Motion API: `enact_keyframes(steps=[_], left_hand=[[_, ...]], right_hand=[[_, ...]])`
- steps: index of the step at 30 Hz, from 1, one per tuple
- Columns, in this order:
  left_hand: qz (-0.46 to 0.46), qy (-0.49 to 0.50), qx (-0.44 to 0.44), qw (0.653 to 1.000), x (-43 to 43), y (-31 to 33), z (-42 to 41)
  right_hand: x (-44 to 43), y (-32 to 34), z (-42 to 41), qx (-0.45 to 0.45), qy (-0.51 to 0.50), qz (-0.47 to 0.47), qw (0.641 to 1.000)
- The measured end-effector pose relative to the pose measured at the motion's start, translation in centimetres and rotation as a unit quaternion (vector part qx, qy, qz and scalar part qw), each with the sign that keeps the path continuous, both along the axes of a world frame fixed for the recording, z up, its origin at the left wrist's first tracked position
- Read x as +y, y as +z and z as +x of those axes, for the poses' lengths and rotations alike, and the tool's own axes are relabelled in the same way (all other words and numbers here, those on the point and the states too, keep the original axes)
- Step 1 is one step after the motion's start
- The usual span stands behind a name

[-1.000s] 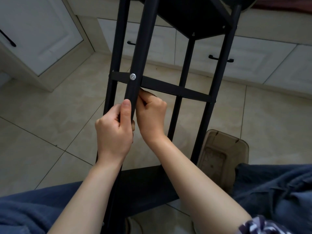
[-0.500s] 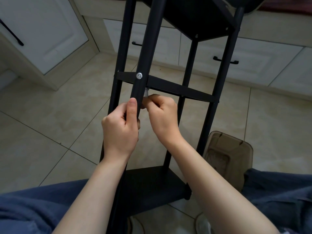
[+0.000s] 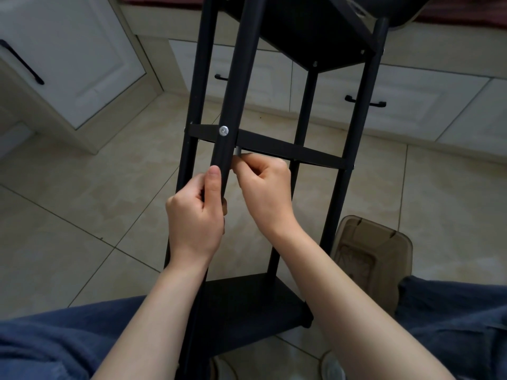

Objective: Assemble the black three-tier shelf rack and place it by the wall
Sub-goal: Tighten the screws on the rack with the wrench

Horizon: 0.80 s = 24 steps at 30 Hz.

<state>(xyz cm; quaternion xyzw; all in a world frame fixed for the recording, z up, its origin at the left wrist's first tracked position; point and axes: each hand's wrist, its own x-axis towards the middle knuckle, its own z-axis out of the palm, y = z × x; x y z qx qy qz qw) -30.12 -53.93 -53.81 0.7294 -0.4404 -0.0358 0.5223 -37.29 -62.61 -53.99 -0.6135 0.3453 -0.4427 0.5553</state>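
The black shelf rack [image 3: 354,138] stands upright between my knees, with a top shelf, a middle shelf [image 3: 277,146] seen edge-on and a bottom shelf [image 3: 247,311]. My left hand [image 3: 196,215] is wrapped around the near front post [image 3: 236,78], thumb up along it, just below a silver screw head [image 3: 224,130]. My right hand [image 3: 264,192] is closed on a small silver metal tool [image 3: 237,151] pressed to the post's right side, right under the middle shelf. Most of the tool is hidden by my fingers.
A brown translucent plastic box [image 3: 373,256] lies on the tiled floor right of the rack. White cabinets with black handles [image 3: 365,102] line the back and left. My legs in blue trousers [image 3: 452,325] flank the rack's base.
My right hand has shifted slightly out from behind the post, and the silver tool now shows. The view has drifted; my left hand keeps its grip.
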Motion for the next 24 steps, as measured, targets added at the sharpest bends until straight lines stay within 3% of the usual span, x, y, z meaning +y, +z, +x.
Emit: enact_keyframes(steps=[8, 24], left_hand=[[0.003, 0.001, 0.009, 1.000, 0.0, 0.0, 0.2], [-0.019, -0.044, 0.008, 0.999, 0.1, -0.9, 0.0]], right_hand=[[-0.2, -0.2, 0.1, 0.040, -0.005, -0.034, 0.999], [-0.2, -2.9, 2.8, -0.028, -0.105, -0.079, 0.991]])
